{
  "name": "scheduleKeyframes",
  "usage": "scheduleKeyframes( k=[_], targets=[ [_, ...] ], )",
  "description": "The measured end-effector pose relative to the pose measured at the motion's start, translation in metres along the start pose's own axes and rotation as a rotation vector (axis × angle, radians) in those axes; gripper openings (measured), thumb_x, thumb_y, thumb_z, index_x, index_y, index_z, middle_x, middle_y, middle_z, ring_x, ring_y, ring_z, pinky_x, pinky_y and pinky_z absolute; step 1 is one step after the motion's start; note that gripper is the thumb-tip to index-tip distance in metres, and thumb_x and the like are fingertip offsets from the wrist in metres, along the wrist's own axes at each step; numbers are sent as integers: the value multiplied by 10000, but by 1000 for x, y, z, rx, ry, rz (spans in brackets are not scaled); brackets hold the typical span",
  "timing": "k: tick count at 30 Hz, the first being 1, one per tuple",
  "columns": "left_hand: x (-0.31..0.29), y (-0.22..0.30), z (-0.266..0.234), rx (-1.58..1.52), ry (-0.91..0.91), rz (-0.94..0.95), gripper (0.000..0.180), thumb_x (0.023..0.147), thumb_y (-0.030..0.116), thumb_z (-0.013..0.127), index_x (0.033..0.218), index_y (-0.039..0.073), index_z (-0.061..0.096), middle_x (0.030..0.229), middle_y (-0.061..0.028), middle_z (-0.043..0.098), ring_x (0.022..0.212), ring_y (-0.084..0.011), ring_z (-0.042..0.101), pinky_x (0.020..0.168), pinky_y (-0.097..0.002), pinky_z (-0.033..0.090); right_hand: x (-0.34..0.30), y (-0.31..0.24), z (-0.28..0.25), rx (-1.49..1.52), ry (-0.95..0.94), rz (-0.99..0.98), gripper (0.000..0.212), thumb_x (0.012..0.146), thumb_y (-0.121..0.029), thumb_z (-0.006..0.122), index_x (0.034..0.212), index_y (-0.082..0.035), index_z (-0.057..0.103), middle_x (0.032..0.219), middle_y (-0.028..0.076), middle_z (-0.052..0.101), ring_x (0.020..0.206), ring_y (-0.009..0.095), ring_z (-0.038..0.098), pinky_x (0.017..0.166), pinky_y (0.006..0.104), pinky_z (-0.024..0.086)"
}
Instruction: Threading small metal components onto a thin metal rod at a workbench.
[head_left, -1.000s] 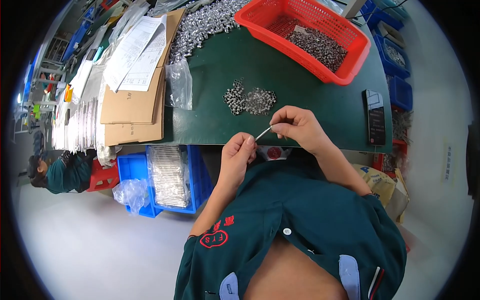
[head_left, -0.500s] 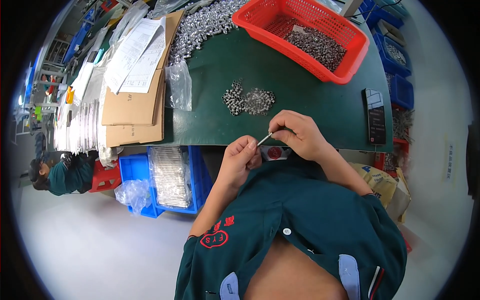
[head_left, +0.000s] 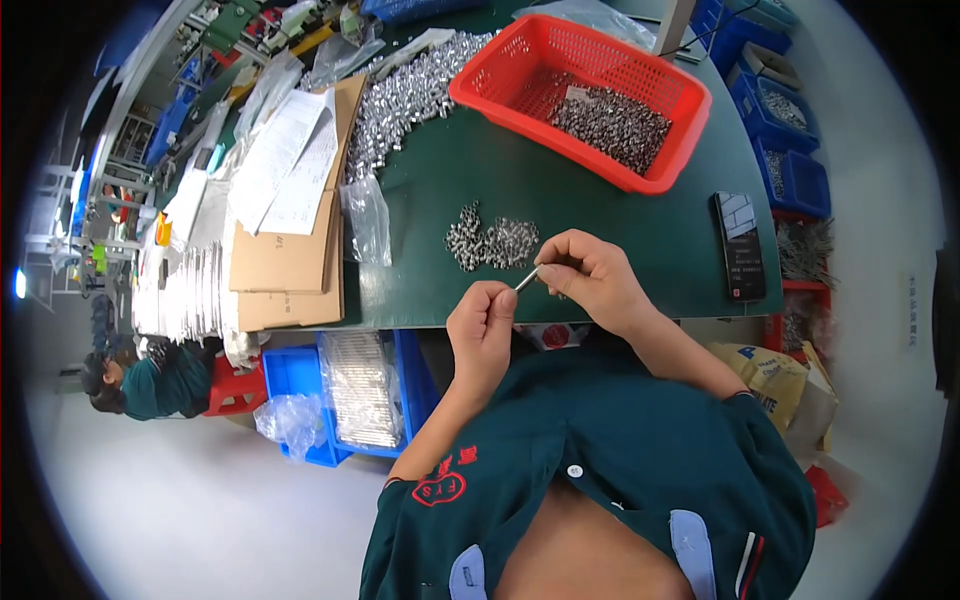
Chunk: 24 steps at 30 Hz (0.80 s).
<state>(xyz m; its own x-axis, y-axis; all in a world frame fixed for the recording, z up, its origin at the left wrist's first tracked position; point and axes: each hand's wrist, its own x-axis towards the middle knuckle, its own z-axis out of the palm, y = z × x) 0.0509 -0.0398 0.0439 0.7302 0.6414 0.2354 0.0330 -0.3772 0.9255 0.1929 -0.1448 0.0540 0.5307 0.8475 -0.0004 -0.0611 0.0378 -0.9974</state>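
Both hands meet just above the near edge of the green table (head_left: 600,200). My right hand (head_left: 590,275) pinches a thin silver metal rod (head_left: 527,280) at its upper end. The rod's lower end goes into the closed fingers of my left hand (head_left: 482,325). Whether the left hand holds a second small part is hidden. Just beyond the hands lies a small heap of shiny metal pieces (head_left: 492,240).
A red basket (head_left: 490,75) with metal parts stands at the far right. A long pile of silver parts (head_left: 400,100), cardboard with papers (head_left: 285,250) and a clear bag (head_left: 368,215) lie left. A black phone (head_left: 740,245) lies right. Blue bins stand under and beside the table. Another person (head_left: 150,380) sits at the far left.
Both hands have stayed close together at the table edge. The rod between them has tilted only slightly.
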Motion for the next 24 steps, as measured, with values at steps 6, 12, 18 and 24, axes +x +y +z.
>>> scheduleKeyframes(
  k=[6,12,18,24],
  targets=[
    [43,2,9,-235,-90,-150,166,919,147,571,820,15,560,636,15,490,571,-46,436,498,-217,366,12,-37,-24,-404,181,-413,284,740,21,683,1006,-27,599,919,70,591,769,162,581,685,263,478],
    [115,31,37,-42,-156,-4,189,895,156,599,796,-4,578,610,-1,494,581,-52,433,516,-234,376,38,-63,-48,-831,316,-824,302,654,-8,704,947,-62,650,1061,77,560,996,286,521,864,392,426],
    [170,35,66,42,-220,82,203,885,187,614,805,1,599,598,-16,517,575,-59,453,515,-238,389,77,-64,-89,-782,338,-835,185,661,33,651,837,-21,633,962,90,615,966,282,559,864,387,443],
    [182,38,59,30,-229,49,257,907,216,589,747,18,563,557,17,489,502,-47,431,457,-236,352,98,-62,-127,-861,212,-804,160,674,-4,669,831,-23,645,935,102,626,948,275,574,846,373,455]
  ],
)
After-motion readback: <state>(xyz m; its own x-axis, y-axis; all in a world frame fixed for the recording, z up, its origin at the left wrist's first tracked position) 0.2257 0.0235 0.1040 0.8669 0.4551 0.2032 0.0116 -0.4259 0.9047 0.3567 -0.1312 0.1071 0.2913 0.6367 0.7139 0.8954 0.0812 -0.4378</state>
